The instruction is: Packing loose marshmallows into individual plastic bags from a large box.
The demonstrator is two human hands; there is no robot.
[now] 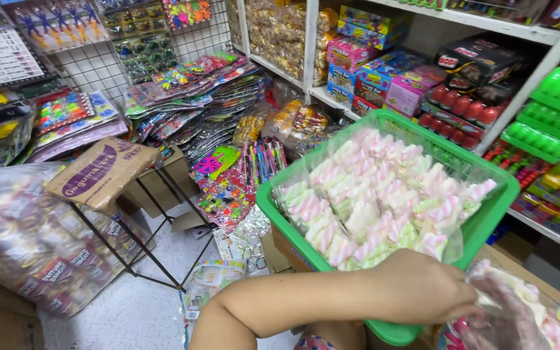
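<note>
The left hand lies nearest, its forearm crossing the bottom of the view from left to right, fingers curled down into a clear bag of pink and white sweets at the lower right corner. Whether it pinches the plastic or a sweet inside, I cannot tell; the film blurs the fingertips. The right hand does not show.

Just above the hand, touching the wrist, sits a green basket heaped with pink, white and green twisted marshmallows in clear wrap. Its near rim runs under the forearm; its far rim stands close to the shelves on the right, packed with boxes and red and green trays, leaving hardly any gap.

Open room is to the left: a patch of speckled floor beside a wire stand bearing a brown pack. A big bag of sweets hems that patch at the left edge, and stacked toy cards close it behind.
</note>
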